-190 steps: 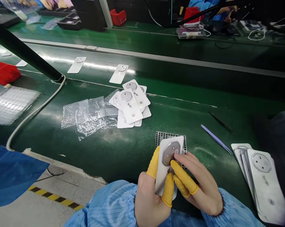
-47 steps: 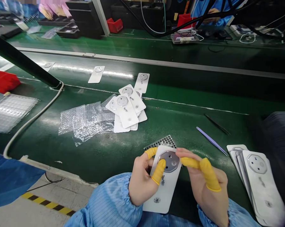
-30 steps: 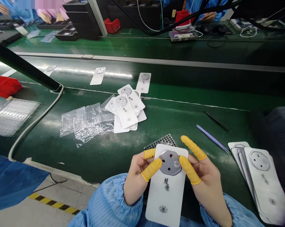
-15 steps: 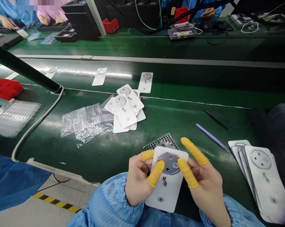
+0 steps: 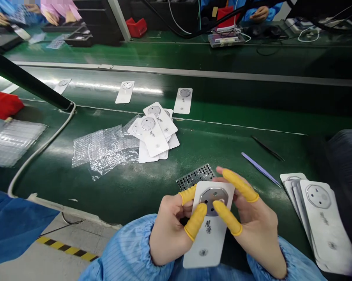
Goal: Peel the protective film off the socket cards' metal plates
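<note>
Glossy white panel (image 5: 210, 230), octagonal metal plate (image 5: 213, 196)

Two small dark characters, too small to be read, are printed on the held white card (image 5: 210, 226) below its metal octagon; a round mark sits lower down.

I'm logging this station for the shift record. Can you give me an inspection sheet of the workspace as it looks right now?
Surface: green bench, glossy.
Job's things: white card with a grey octagonal plate, held up in both hands.
Clutter: loose card pile, bubble-wrap bags, perforated sheet, purple tweezers, card stack at right.
Grips: left hand and right hand, yellow finger cots, thumbs on the plate.
Cables: white cable along the bench edge.
Surroundings: three cards on the belt; other people's hands at far benches.
</note>
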`<action>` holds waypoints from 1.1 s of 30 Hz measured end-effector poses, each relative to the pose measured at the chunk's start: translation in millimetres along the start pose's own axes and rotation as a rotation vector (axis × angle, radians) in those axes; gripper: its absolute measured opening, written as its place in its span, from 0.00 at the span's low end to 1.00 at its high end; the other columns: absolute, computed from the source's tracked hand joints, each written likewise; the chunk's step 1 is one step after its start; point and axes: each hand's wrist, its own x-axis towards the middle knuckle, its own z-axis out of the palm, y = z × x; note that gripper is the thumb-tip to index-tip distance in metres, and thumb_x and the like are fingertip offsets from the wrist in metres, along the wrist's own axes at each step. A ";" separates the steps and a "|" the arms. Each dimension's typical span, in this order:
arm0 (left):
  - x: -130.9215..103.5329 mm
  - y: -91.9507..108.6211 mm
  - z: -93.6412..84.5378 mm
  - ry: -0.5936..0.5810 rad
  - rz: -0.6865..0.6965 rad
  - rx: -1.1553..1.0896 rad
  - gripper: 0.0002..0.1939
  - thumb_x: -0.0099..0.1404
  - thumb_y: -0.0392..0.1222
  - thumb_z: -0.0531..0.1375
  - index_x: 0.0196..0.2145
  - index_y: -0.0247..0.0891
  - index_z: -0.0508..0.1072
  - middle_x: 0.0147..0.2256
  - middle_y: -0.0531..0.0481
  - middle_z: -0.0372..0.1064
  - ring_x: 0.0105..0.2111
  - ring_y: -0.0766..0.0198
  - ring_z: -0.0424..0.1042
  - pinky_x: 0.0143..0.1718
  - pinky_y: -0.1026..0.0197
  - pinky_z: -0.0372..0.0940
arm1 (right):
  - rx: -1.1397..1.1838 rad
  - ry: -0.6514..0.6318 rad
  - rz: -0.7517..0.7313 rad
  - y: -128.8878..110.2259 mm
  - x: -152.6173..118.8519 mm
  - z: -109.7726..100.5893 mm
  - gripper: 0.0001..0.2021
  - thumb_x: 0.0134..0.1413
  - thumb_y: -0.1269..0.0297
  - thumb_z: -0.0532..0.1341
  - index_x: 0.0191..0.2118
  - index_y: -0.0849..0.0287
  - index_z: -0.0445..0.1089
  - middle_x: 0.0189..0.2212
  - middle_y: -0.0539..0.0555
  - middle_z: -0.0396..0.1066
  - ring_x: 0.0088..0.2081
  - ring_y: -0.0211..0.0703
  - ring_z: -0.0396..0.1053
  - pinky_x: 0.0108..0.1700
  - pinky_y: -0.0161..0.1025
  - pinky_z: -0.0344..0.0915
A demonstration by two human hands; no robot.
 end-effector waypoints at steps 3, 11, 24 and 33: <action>-4.1 -2.3 0.5 0.019 0.059 0.173 0.13 0.59 0.34 0.63 0.43 0.35 0.78 0.32 0.46 0.76 0.30 0.59 0.75 0.32 0.63 0.71 | -0.087 -0.071 -0.075 4.2 -0.6 -2.6 0.26 0.49 0.72 0.65 0.55 0.51 0.65 0.52 0.57 0.67 0.49 0.50 0.69 0.47 0.47 0.73; -11.2 -1.2 0.1 0.004 0.117 0.472 0.07 0.60 0.33 0.59 0.35 0.35 0.77 0.20 0.53 0.67 0.19 0.68 0.64 0.22 0.67 0.63 | -0.060 -0.212 0.007 -9.3 7.8 -9.1 0.17 0.51 0.70 0.65 0.48 0.51 0.70 0.45 0.55 0.70 0.40 0.43 0.72 0.34 0.35 0.74; -9.3 -1.1 -2.8 -0.041 0.036 0.355 0.08 0.62 0.35 0.58 0.30 0.32 0.76 0.23 0.49 0.69 0.23 0.66 0.65 0.23 0.66 0.61 | 0.065 -0.243 0.103 -4.8 6.3 -7.7 0.17 0.55 0.70 0.61 0.50 0.49 0.69 0.48 0.55 0.69 0.43 0.44 0.72 0.38 0.38 0.75; -6.9 -4.1 -1.6 0.005 0.059 0.153 0.13 0.64 0.36 0.59 0.46 0.37 0.75 0.29 0.49 0.73 0.27 0.64 0.71 0.28 0.67 0.66 | -0.295 -0.001 -0.331 -2.0 -5.5 -2.9 0.25 0.49 0.77 0.64 0.53 0.51 0.66 0.40 0.50 0.73 0.47 0.44 0.68 0.61 0.53 0.58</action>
